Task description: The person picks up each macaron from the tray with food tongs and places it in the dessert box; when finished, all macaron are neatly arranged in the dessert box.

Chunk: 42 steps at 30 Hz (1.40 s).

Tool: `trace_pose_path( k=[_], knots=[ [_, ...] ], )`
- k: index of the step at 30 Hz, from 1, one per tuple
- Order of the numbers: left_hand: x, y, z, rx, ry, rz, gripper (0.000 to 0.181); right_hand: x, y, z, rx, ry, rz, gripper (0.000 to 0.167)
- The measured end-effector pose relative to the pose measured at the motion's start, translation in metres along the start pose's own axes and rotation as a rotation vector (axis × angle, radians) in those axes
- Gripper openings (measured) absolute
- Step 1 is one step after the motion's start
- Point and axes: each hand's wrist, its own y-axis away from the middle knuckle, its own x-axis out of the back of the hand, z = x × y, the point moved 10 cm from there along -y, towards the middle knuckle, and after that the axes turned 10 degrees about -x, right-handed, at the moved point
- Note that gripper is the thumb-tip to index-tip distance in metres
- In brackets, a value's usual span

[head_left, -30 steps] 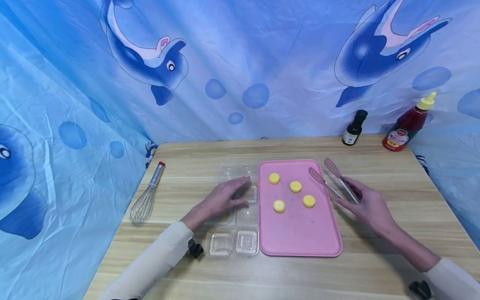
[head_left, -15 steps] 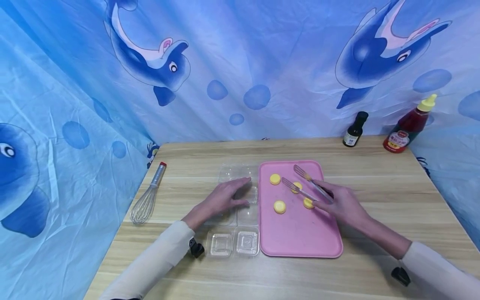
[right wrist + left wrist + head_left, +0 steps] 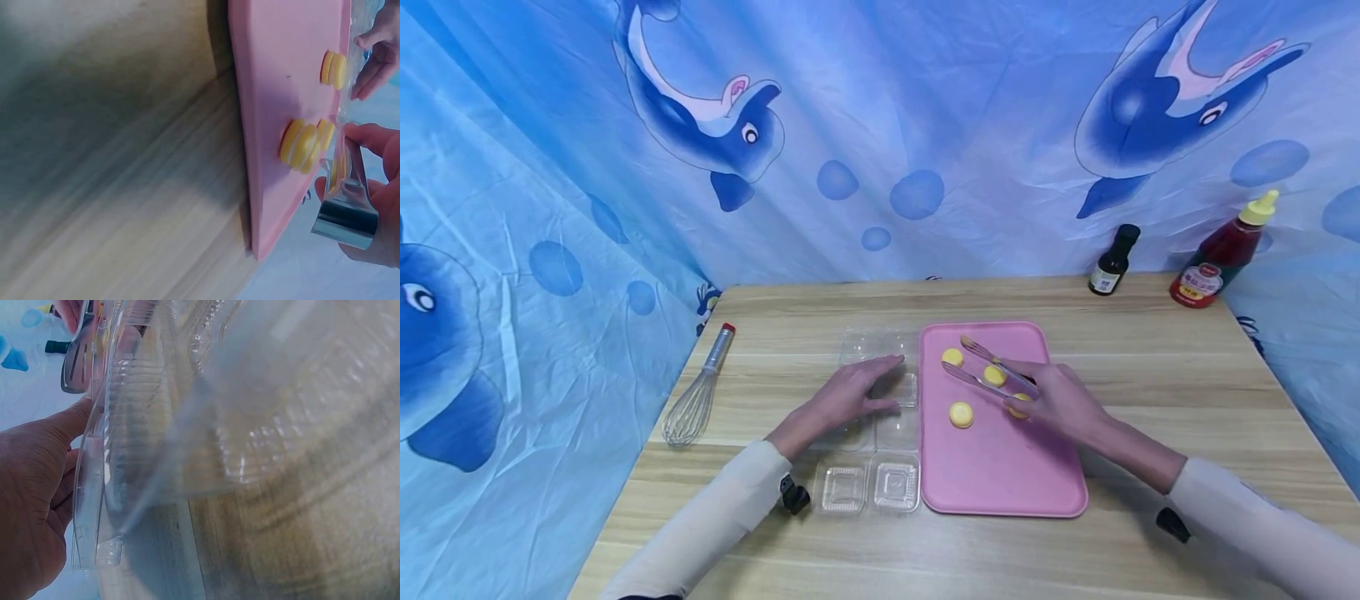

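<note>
Tongs [image 3: 347, 215] gripped in right hand [image 3: 1060, 400]; left hand [image 3: 844, 395], thumb apart, over containers [image 3: 896, 485].

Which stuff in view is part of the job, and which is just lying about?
Likely the job:
- tongs, in the right hand
- macarons
- tray
- clear containers, by the left hand

Apparently just lying about:
- whisk
- dark bottle
- red bottle

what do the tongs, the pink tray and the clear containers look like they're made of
Tongs: polished metal, perhaps stainless steel, silvery with mirror-like reflections at the bend.
Pink tray: probably smooth, satiny plastic, given its even colour and rounded rim, though coated metal is possible.
Clear containers: likely thin, glossy plastic, see-through with bright highlights and moulded ribs.
</note>
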Motion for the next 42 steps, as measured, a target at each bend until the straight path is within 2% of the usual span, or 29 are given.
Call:
trace_pose_path(
  k=[12, 25, 35, 42],
  knots=[
    [0.0, 0.0, 0.0, 0.001, -0.006, -0.006, 0.087, -0.005, -0.012, -0.011, 0.052, 0.02, -0.038, 0.057],
    [0.0, 0.0, 0.001, 0.014, 0.005, -0.009, 0.087, 0.001, -0.017, -0.012, 0.111, 0.031, 0.012, 0.049],
    [0.001, -0.001, 0.001, 0.004, -0.003, -0.003, 0.086, 0.004, -0.017, -0.016, 0.103, -0.01, -0.005, 0.056],
    [0.001, -0.001, 0.001, 0.005, -0.009, -0.003, 0.087, 0.004, -0.013, -0.036, 0.175, -0.011, -0.013, 0.057]
  ],
)
